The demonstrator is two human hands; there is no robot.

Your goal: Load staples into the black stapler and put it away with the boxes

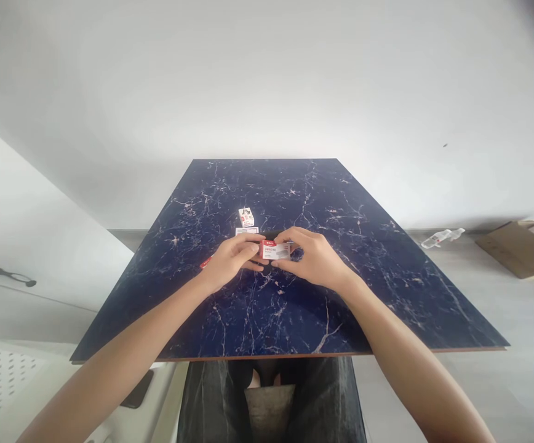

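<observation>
Between my two hands, above the middle of the table, is a small red and white box point(275, 250) with printed text facing me. My left hand point(234, 257) closes on its left end with thumb and fingers. From the other side, my right hand point(310, 253) grips the right end, fingers along the top and thumb below. Just past my left hand lies a white box point(247, 231), partly covered by the fingers. Behind that stands a small white box point(246, 216) with dark and red print. Something red point(206, 263) shows beside my left hand, mostly hidden.
The dark blue marbled table point(267, 320) reaches to the pale wall point(267, 80). On the floor at right lie a clear plastic bottle point(437, 238) and a cardboard box point(518, 249). A white cabinet with a dark handle point(12, 277) stands at left.
</observation>
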